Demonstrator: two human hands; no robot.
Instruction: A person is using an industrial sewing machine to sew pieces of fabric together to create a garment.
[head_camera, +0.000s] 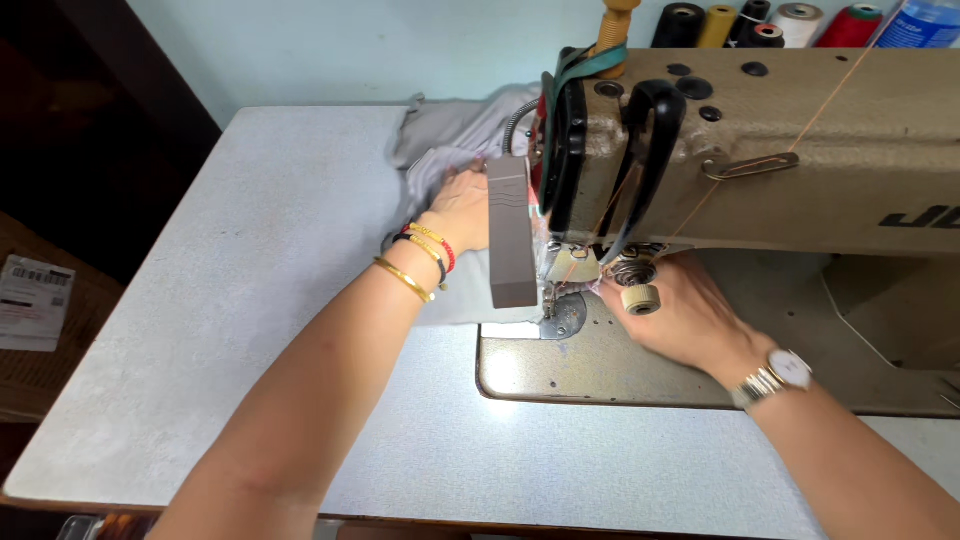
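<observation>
Grey fabric (450, 150) runs lengthwise behind the needle, left hand (462, 208) pressing flat on it, right hand (680, 310) pinching near the presser foot (556, 296).

Bright even daylight, sharp focus, glare on the machine bed (520, 375), dark left edge

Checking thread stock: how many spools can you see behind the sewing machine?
5, in a row along the top edge: black, yellow, dark, white, red. More may hide behind the machine.

Sewing workshop: industrial sewing machine (760, 160), thread spools (800, 22) (several colours), worktable (250, 300).
</observation>
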